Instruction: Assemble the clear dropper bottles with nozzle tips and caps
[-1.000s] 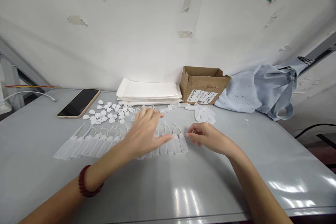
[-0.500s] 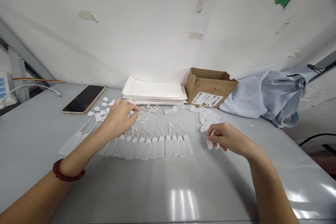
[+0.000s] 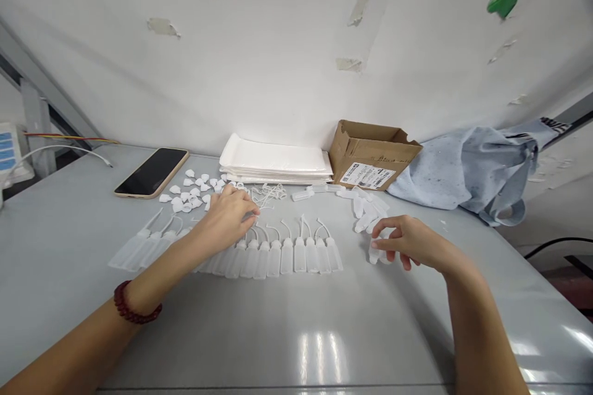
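A row of several small clear plastic bottles [image 3: 278, 257] with thin curved spouts lies on the grey table [image 3: 296, 333]. My left hand [image 3: 227, 219] hovers over the middle of that row, its fingers pinched together on something I cannot make out. My right hand [image 3: 410, 241] is to the right of the row, fingers loosely curled round one small clear bottle [image 3: 374, 254]. Behind the left hand lie a scatter of small white caps [image 3: 192, 190] and a tangle of thin white spouts [image 3: 269, 194]. Several loose bottles [image 3: 365, 213] lie just beyond my right hand.
A phone [image 3: 151, 171] lies face up at the back left. A stack of white padded envelopes [image 3: 275, 162], an open cardboard box [image 3: 373, 151] and a pale blue cloth bag [image 3: 477, 170] stand along the wall. Cables [image 3: 60, 149] run at the far left.
My left hand went from the row back to the caps, then returned over the row with fingers pinched. My right hand moved right from the row's end and picked up a loose bottle.
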`<state>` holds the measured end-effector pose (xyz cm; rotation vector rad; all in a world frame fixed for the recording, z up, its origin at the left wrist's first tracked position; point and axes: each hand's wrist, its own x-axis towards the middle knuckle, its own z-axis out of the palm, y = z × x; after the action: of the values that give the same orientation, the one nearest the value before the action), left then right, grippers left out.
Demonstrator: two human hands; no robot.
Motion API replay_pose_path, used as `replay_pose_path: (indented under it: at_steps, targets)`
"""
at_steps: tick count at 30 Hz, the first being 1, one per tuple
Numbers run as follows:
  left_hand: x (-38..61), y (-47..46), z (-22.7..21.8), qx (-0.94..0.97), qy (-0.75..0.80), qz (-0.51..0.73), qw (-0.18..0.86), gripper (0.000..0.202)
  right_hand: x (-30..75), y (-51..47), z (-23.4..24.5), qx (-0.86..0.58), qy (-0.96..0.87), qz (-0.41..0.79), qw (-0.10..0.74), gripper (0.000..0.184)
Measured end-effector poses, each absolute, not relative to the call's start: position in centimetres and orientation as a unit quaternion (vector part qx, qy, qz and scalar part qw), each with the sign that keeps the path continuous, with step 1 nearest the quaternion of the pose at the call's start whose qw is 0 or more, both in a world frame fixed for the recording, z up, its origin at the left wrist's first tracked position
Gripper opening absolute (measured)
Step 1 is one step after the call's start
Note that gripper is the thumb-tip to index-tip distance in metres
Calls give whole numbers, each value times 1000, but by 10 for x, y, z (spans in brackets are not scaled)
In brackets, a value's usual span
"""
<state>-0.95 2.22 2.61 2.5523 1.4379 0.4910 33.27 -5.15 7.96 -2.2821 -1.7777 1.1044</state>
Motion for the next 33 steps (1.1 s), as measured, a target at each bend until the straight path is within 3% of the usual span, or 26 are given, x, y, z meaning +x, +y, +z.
replay_pose_path:
  at_steps: [5, 12, 19, 25, 29, 33]
  targets:
    - [-8, 21, 30, 852, 489, 167, 84, 26, 340, -54, 81, -722, -596, 353, 17, 20]
    - [-8, 18, 38, 842, 454, 286, 56, 23, 346, -58, 77, -709, -620, 335, -17, 38]
    - [-6, 14, 42, 827, 444, 343, 40, 21, 336, -51, 64, -706, -656, 266, 3, 25]
    - [4, 2, 47, 821, 406, 395, 71, 15, 320, -52, 69, -652, -684, 290, 151, 13]
    - [17, -14, 46, 817, 376, 414, 142, 11, 291, -55, 71, -555, -712, 310, 300, 15]
    - [31, -30, 46, 804, 337, 431, 233, 8, 263, -61, 64, -500, -690, 375, 367, 14]
